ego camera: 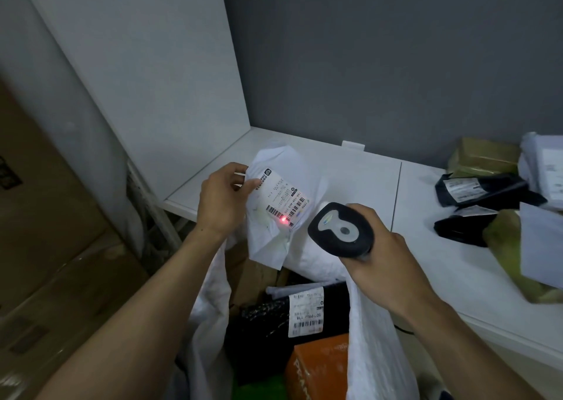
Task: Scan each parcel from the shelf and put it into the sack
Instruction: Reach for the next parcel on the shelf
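The left hand (224, 200) pinched a white parcel (278, 214) above the open sack (374, 348), a red dot glowing on its label (281, 200). The right hand (385, 259) gripped the scanner (342, 232) aimed at it. Further parcels (481, 188) lay on the shelf (426, 247).

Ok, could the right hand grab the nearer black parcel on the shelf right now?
Probably not yet: the right hand grips the scanner, aimed at the white parcel the left hand holds. Otherwise the shelf between it and the nearer black parcel looks free.
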